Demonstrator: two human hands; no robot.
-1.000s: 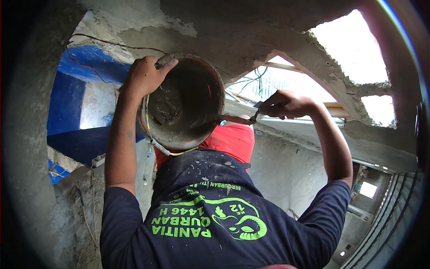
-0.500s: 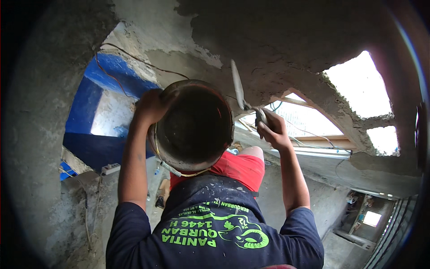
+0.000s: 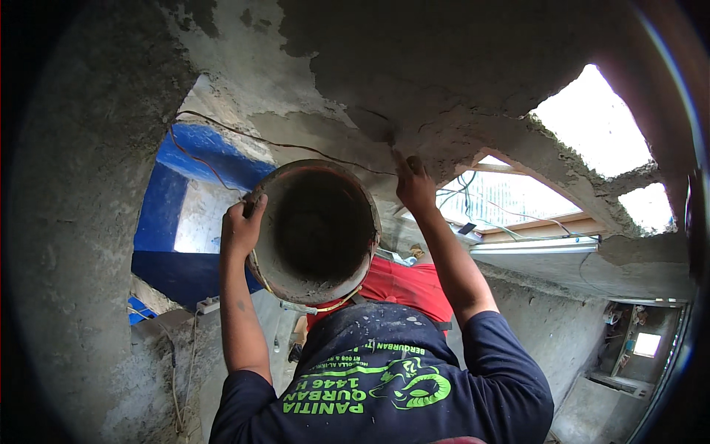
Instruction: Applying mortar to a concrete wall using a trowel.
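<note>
My left hand [image 3: 242,228] grips the rim of a round bucket [image 3: 319,229] on its left side. The bucket's mouth faces me, and grey residue coats its inner wall; its depth is too dark to make out. Up and to the right of the bucket, my right hand [image 3: 416,183] is closed round the handle of a trowel [image 3: 390,138]. The trowel's dark blade lies against or very near the grey plaster wall [image 3: 444,66], and its outline is hard to tell from the plaster.
A thin brown cable [image 3: 274,143] runs across the wall behind the bucket. At the left is a blue-painted recess [image 3: 159,207]. Rough-edged bright openings [image 3: 595,122] break the wall at the right, above a white lamp tube [image 3: 536,246]. A power strip [image 3: 208,304] sits at lower left.
My right hand has moved up and left, bringing the trowel from beside the bucket to the plaster. The bucket sits slightly lower, and my left hand has shifted down along its rim.
</note>
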